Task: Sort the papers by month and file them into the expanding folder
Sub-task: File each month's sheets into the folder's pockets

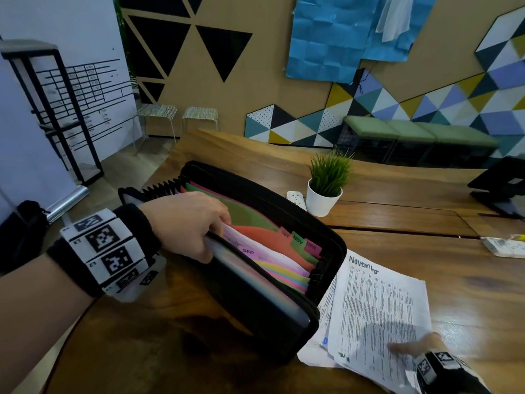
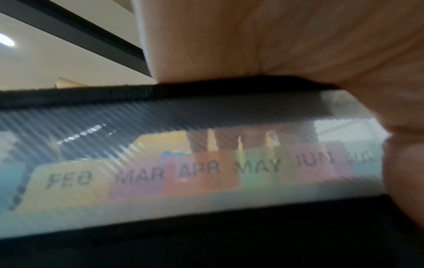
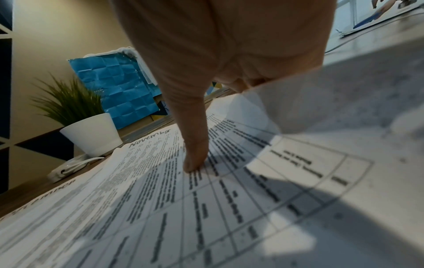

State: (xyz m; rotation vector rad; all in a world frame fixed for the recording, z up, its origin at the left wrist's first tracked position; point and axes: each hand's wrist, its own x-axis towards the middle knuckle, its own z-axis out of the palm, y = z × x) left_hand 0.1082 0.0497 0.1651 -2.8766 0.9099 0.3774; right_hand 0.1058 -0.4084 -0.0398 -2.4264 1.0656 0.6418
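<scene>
My left hand grips the near wall of the open expanding folder, fingers hooked inside. It's packed with coloured dividers, tabs reading SEP, NOV, DEC. Only the left wrist view shows the FEB-to-JUN tabs. Just right of the folder, my right hand pinches the November sheet on the paper stack, thumb on top.

Light in the room is even and rather dim, with a soft sheen on the wooden surface toward the right. The right hand is smeared by motion and throws a grey shadow on the November sheet. The walls bow at the head view's edges. Glare streaks cross the folder in the soft left wrist view, where a ceiling lamp glows.
</scene>
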